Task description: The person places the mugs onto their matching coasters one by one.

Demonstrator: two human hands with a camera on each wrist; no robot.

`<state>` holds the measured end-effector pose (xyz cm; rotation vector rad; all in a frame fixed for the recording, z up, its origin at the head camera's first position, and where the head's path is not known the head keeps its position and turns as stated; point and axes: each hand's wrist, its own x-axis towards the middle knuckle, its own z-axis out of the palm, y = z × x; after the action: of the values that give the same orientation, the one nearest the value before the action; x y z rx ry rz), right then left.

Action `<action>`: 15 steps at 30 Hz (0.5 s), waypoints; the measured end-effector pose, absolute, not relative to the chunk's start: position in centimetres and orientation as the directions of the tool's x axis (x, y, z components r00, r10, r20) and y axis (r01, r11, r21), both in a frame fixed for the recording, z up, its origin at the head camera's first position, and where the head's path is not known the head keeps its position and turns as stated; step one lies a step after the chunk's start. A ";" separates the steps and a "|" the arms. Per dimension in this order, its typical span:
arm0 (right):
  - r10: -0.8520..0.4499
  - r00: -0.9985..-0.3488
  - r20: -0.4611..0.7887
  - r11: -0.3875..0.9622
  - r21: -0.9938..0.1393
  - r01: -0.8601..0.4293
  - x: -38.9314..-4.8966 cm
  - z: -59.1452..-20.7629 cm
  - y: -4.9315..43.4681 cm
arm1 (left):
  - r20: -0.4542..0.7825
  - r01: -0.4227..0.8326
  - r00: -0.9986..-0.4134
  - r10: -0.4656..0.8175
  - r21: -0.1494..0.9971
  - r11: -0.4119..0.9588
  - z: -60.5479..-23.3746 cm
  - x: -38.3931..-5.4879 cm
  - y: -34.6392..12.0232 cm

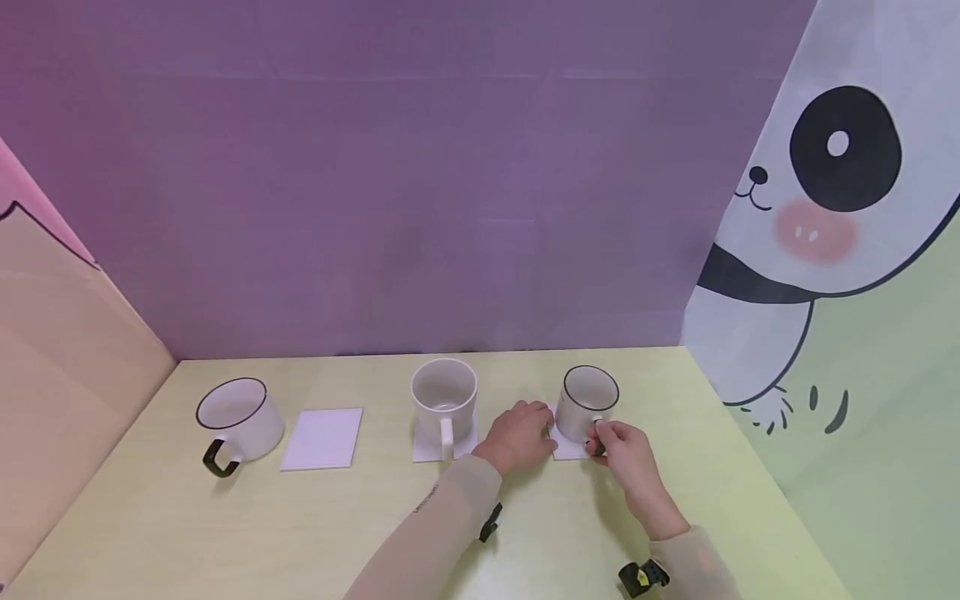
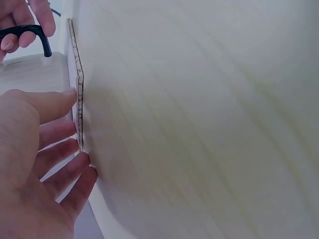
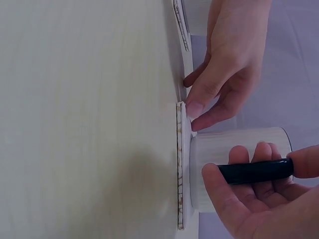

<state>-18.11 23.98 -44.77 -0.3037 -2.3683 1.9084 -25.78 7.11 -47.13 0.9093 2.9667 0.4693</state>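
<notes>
A white mug with a dark rim (image 1: 577, 417) stands on a white square coaster (image 1: 567, 450) at the right of the table. My right hand (image 1: 628, 462) holds its black handle (image 3: 256, 172), fingers curled round it, thumb at one end. My left hand (image 1: 520, 435) rests at the coaster's left edge, fingers spread and bent a little. In the left wrist view the thumb and fingertips (image 2: 70, 102) touch the edge of the coaster (image 2: 79, 109), which shows a layered, corrugated side. The mug's base sits flat on the coaster in the right wrist view.
An all-white mug (image 1: 442, 400) stands on another coaster (image 1: 424, 446) in the middle, its handle facing me. Further left lies a bare coaster (image 1: 322, 437). Beside it stands a dark-rimmed mug with a black handle (image 1: 247, 425). A purple wall (image 1: 420, 183) closes the back.
</notes>
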 end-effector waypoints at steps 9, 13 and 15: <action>0.229 -0.973 -0.024 0.229 -0.970 0.078 -18.1 -44.9 24.1 | 0.064 0.571 -0.819 0.570 0.178 0.801 -46.8 -25.4 7.9; 0.230 -0.973 -0.015 0.249 -0.966 0.074 -18.3 -44.9 24.0 | 0.035 0.557 -0.829 0.558 0.141 0.818 -46.5 -24.9 8.0; 0.230 -0.973 -0.014 0.259 -0.963 0.075 -18.3 -44.9 23.9 | 0.027 0.547 -0.835 0.550 0.147 0.824 -46.2 -24.7 8.0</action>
<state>-18.33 23.95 -44.91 -0.2905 -2.3877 1.8141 -24.73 8.05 -46.25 0.8979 2.9844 0.2330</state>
